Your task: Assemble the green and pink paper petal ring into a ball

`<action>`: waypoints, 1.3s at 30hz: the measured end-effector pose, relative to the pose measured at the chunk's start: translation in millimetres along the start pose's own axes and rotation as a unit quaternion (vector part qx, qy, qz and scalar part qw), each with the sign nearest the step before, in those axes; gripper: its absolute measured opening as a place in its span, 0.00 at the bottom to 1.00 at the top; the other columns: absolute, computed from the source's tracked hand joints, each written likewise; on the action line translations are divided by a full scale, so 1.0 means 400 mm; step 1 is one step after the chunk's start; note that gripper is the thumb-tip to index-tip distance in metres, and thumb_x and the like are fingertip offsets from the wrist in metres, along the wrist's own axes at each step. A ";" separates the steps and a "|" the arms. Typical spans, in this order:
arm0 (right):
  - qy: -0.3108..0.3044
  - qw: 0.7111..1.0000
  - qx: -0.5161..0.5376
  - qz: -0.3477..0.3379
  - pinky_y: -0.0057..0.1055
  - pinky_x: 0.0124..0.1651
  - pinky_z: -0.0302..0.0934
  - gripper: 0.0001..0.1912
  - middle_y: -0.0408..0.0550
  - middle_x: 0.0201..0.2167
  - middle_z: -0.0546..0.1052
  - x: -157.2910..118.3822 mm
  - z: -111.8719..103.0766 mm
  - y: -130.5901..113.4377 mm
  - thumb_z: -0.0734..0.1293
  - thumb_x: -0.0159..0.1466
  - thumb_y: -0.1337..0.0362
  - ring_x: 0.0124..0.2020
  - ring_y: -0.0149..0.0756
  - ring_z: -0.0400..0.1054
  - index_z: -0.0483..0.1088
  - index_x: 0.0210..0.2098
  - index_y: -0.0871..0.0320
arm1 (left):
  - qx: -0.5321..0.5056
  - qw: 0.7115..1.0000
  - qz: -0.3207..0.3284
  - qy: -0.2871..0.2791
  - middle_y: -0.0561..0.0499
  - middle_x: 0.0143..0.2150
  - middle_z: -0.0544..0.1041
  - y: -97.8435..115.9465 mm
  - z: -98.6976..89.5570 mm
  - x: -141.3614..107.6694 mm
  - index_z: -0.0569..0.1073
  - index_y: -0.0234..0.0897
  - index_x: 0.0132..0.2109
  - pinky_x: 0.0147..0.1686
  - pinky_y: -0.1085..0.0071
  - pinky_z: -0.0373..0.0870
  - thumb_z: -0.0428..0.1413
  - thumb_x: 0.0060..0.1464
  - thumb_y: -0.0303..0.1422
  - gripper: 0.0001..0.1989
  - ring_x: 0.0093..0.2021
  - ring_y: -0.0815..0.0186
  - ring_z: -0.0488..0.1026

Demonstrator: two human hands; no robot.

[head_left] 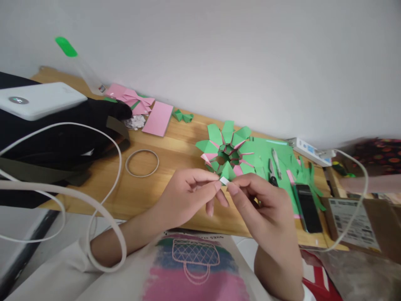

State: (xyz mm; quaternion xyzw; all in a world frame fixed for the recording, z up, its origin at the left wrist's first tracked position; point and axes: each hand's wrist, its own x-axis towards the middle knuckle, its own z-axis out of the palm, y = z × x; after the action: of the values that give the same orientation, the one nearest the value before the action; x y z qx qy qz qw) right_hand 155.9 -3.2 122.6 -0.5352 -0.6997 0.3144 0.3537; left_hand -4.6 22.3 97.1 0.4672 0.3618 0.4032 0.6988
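Between my two hands is a small white strip, pinched at its left end by my left hand and at its right end by my right hand. Just beyond my fingertips, a ring of folded green and pink paper lies on the wooden table. Its near edge is partly hidden by my hands. Green paper sheets lie to the right of the ring, with a cutter and a dark-handled tool on them.
A black phone, a power strip and a cardboard box are at the right. Pink paper, a round band and a black bag with a white power bank lie left. White cables loop at the left.
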 end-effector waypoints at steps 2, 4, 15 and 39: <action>-0.003 1.000 -0.009 -0.006 0.22 0.19 0.45 0.10 0.34 0.15 0.58 -0.001 -0.001 -0.001 0.64 0.66 0.66 0.16 0.22 0.49 0.69 0.28 0.57 | -0.003 1.000 0.002 -0.001 0.53 0.21 0.77 0.001 -0.001 -0.002 0.76 0.35 0.25 0.19 0.79 0.65 0.53 0.55 0.27 0.12 0.16 0.75 0.67; -0.001 1.000 -0.019 -0.010 0.22 0.19 0.44 0.10 0.33 0.15 0.57 -0.001 -0.001 -0.003 0.64 0.66 0.66 0.16 0.22 0.49 0.69 0.28 0.57 | -0.005 1.000 0.002 -0.001 0.53 0.22 0.77 0.002 -0.001 -0.004 0.76 0.35 0.25 0.19 0.79 0.65 0.53 0.55 0.27 0.12 0.16 0.75 0.67; 0.031 0.996 -0.075 0.021 0.23 0.18 0.45 0.11 0.36 0.14 0.64 -0.004 0.018 -0.009 0.65 0.64 0.65 0.15 0.22 0.50 0.68 0.25 0.58 | 0.064 0.998 0.018 0.020 0.56 0.16 0.70 -0.003 0.002 -0.014 0.75 0.35 0.24 0.21 0.79 0.65 0.52 0.56 0.27 0.14 0.17 0.74 0.67; 0.024 0.990 -0.119 0.071 0.26 0.18 0.43 0.16 0.35 0.10 0.57 0.005 0.025 -0.001 0.66 0.63 0.55 0.12 0.25 0.49 0.74 0.24 0.57 | 0.057 0.959 0.160 0.227 0.56 0.18 0.71 -0.053 -0.003 -0.003 0.70 0.36 0.23 0.19 0.78 0.61 0.53 0.63 0.35 0.19 0.17 0.75 0.65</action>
State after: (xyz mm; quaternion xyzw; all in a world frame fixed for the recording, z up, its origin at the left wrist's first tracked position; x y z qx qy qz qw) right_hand 147.1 -2.0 117.5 -0.6289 -0.6838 0.2407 0.2810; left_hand -1.5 16.6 76.7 0.4542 0.4538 0.5842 0.4965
